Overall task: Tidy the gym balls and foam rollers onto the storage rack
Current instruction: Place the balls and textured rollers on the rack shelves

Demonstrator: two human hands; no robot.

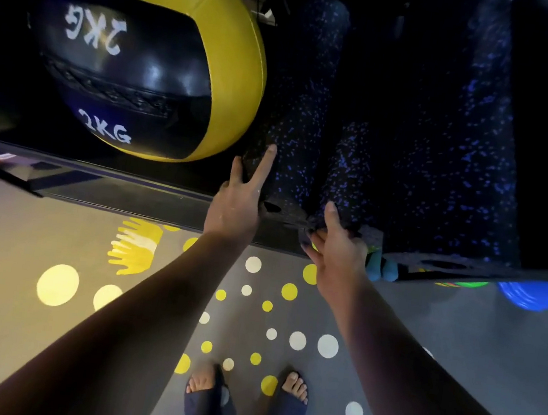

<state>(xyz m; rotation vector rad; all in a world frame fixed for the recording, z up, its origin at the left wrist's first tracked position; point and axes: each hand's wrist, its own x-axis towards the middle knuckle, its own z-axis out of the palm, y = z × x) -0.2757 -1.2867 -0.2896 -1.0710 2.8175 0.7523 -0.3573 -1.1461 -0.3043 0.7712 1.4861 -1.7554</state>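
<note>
A yellow and black 2KG medicine ball (139, 53) sits on the dark storage rack's shelf (123, 189) at the upper left. To its right lie dark foam rollers with blue speckles: one (304, 107) beside the ball, another (356, 169) to its right, and a larger one (463, 144) further right. My left hand (237, 199) rests against the near end of the first roller, two fingers spread upward along it. My right hand (337, 246) touches the near end of the second roller, thumb up. Neither hand clearly wraps a roller.
Under the shelf's front edge, blue and green objects (527, 295) show on a lower level at the right. The grey floor (457, 333) has yellow and white dots and a yellow handprint mark (135, 247). My feet in dark sandals (245, 403) stand close to the rack.
</note>
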